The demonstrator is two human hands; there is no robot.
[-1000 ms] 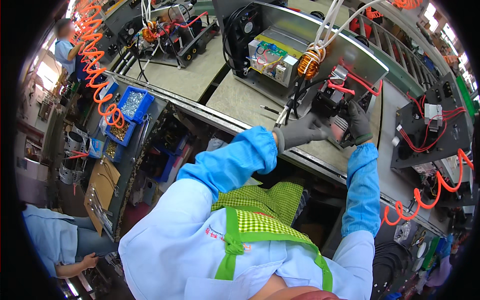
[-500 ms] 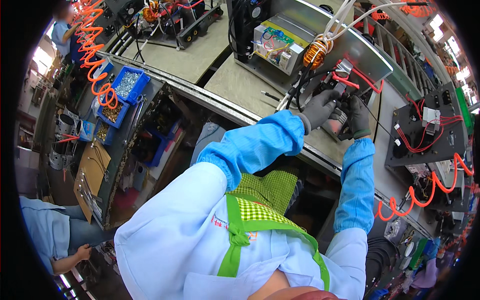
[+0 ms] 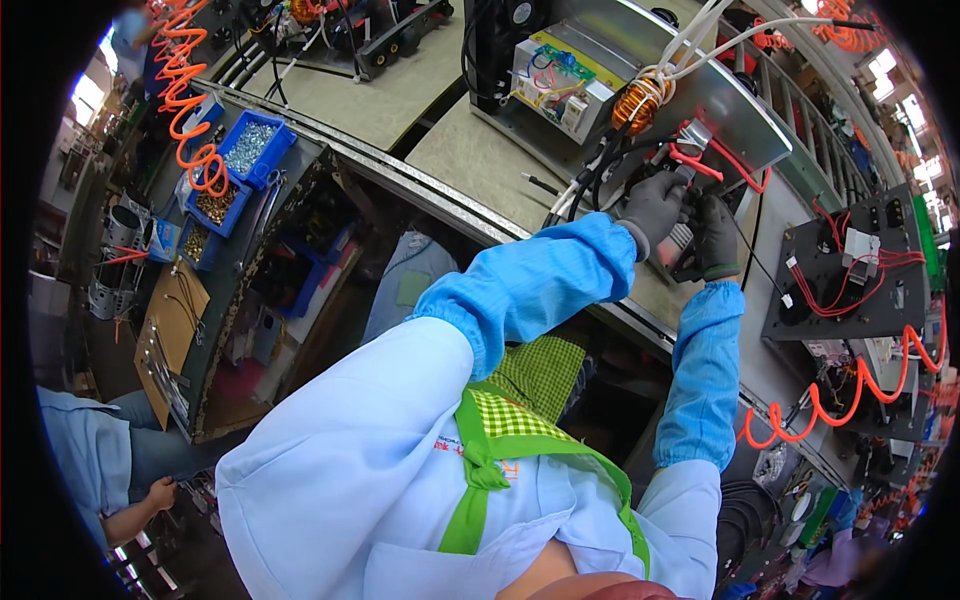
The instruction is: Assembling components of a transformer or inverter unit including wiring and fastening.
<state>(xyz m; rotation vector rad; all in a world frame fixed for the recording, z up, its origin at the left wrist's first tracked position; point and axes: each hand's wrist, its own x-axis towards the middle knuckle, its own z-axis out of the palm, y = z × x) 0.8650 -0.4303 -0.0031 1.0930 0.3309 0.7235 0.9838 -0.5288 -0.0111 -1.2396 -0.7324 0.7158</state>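
Observation:
Both my hands, in dark grey gloves, work close together at the front of a metal chassis (image 3: 735, 130). My left hand (image 3: 655, 208) is closed, its fingers curled at a dark part beside red thick wires (image 3: 695, 162). My right hand (image 3: 717, 240) is closed too, fingertips bent near a thin black cable (image 3: 752, 255). What either hand pinches is hidden by the gloves. Behind them a copper-wound toroid coil (image 3: 637, 105) hangs by white cables. Left of it a boxed circuit board (image 3: 560, 85) sits in the chassis.
Blue bins (image 3: 248, 150) of screws stand on a side bench at left, under an orange coiled hose (image 3: 180, 100). A black panel with red wires (image 3: 850, 265) lies at right, another coiled hose (image 3: 850, 400) before it. A seated person (image 3: 90, 460) is at lower left.
My left hand has shifted slightly right and up, closer to my right hand. The view has tilted a little. Both hands stay at the same spot on the chassis.

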